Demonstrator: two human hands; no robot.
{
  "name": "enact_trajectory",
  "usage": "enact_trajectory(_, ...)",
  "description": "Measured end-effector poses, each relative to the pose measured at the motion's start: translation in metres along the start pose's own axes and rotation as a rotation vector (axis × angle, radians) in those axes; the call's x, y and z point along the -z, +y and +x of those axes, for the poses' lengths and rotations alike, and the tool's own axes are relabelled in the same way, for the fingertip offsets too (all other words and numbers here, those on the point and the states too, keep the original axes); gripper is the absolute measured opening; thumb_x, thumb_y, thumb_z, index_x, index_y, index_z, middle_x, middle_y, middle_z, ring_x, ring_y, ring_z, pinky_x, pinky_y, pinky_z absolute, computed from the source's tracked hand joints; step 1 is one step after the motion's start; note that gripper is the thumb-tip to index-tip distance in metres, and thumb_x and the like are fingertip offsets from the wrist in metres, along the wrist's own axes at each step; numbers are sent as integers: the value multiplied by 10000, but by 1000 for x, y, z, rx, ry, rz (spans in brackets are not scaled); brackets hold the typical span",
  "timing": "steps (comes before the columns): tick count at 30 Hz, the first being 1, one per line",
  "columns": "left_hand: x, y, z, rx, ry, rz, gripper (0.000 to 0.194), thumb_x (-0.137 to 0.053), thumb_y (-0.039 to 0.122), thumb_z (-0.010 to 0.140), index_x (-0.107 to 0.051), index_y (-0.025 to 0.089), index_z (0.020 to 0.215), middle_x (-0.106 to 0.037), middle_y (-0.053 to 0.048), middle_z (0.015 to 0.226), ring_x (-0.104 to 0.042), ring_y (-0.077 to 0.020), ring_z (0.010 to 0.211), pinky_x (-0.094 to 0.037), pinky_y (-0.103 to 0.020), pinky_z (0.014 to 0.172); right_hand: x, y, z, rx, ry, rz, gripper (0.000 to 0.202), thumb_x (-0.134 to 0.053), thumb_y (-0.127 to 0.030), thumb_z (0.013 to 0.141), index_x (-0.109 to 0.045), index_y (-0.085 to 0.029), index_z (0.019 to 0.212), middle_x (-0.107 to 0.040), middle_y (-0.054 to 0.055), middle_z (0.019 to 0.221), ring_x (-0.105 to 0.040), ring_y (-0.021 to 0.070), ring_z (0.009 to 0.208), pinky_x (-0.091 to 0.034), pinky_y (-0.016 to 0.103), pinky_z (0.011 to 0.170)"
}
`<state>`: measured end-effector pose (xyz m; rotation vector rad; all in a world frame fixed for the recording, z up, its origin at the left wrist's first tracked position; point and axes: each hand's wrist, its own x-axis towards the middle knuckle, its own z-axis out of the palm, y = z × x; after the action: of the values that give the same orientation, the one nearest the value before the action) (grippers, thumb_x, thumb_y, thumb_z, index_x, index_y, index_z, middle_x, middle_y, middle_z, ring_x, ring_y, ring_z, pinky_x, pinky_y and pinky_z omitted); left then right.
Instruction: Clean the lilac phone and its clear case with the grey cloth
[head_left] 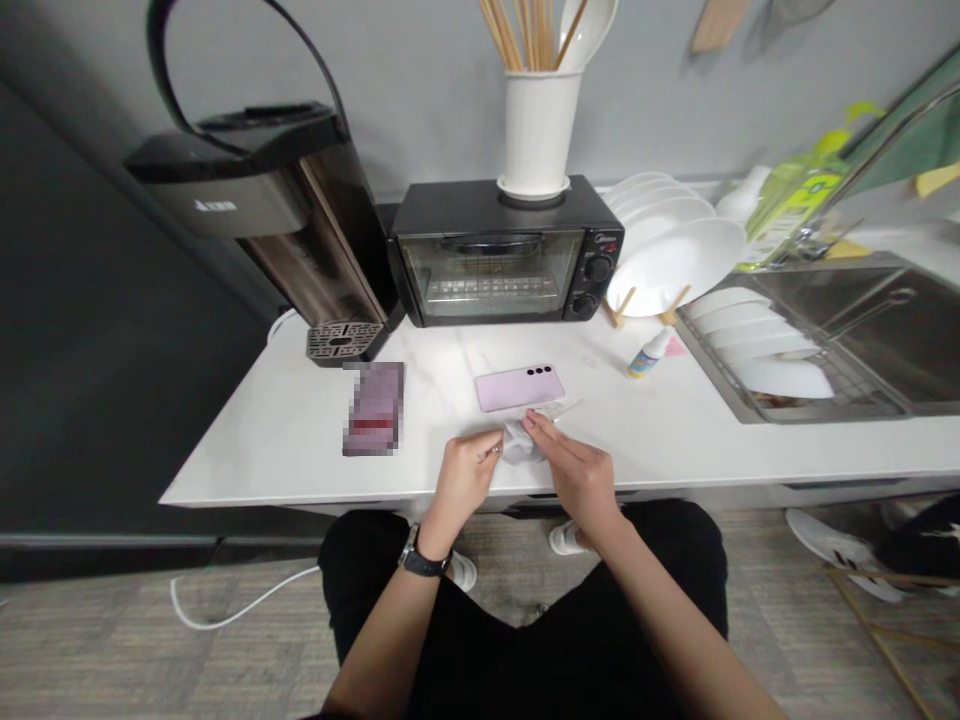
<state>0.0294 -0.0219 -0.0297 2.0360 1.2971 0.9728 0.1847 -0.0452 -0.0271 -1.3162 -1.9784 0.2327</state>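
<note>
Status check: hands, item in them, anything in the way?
Left hand, right hand: both on crumpled whitish cloth-like piece. Piece near front edge of white counter. Flat lilac phone, lenses up, just beyond.

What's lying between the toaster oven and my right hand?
In the head view, a lilac phone lies between the toaster oven and your right hand; something clear beside the phone is too faint to identify.

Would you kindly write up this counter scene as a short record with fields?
Left hand: pinching the left side of a thin whitish item, exact kind unclear
Right hand: at that item's right side
Left wrist: watch with a black strap
Just beyond the hands: lilac phone, three lenses facing up
Farther right: small bottle
Farther left: pixelated item, details hidden
Behind: toaster oven, white cup on top
</note>
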Motion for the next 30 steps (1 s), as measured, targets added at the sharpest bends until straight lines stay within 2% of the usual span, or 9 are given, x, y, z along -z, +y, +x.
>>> enact_trajectory(3,-1,4,2,-8,-14,-36,266,-337,146,718,-533,163,896,-585,-6,834,-524,-114,777,-404,-213,725,8,12,5,-86,85,-26,479,-270,-52,710,-259,-295,1123,-337,-38,1144,-358,167,1005,-400,334,807)
enact_trajectory(6,-3,5,3,-10,-30,-51,292,-322,143,726,-494,192,958,-560,-12,933,-502,-119,860,-393,-242,768,12,19,9,-142,127,-31,462,-276,-58,718,-265,-278,1124,-321,-36,1155,-340,171,1020,-379,344,826)
enact_trajectory(10,-5,1,4,-3,-31,-33,286,-340,148,714,-497,183,951,-570,-19,909,-518,-141,821,-413,-266,731,5,9,8,-151,128,0,474,-281,-44,711,-260,-267,1129,-306,-35,1165,-334,168,1025,-388,327,818)
enact_trajectory(15,-4,-2,3,17,-25,33,215,-371,150,682,-584,148,710,-587,-15,602,-535,-139,581,-430,-236,560,-15,-20,0,-75,22,45,515,-283,-34,698,-223,-295,1138,-299,-48,1165,-381,149,990,-420,302,778)
enact_trajectory(20,1,6,4,-26,-72,27,250,-360,137,683,-554,229,812,-596,-37,757,-534,-153,738,-418,-245,658,-20,-32,-3,40,-61,80,500,-294,-74,709,-204,-314,1138,-301,-69,1158,-380,115,989,-409,264,794)
enact_trajectory(23,1,5,4,-27,-92,24,223,-372,145,685,-558,211,791,-596,-36,762,-534,-144,719,-413,-241,671,-14,-25,-3,77,-91,70,497,-300,-76,710,-212,-323,1132,-310,-77,1151,-377,118,992,-407,271,797)
enact_trajectory(27,-4,-1,3,10,-57,21,209,-373,149,690,-578,141,648,-585,-26,603,-532,-130,597,-418,-229,588,-3,-6,-3,47,-85,45,510,-272,-42,709,-209,-312,1137,-296,-68,1162,-372,129,998,-402,284,802)
enact_trajectory(30,-7,-1,3,19,-31,-11,225,-362,154,705,-562,157,807,-602,-11,739,-539,-130,689,-422,-232,640,7,9,0,-30,-20,14,526,-253,-20,704,-203,-310,1140,-289,-59,1168,-355,141,1011,-387,306,818)
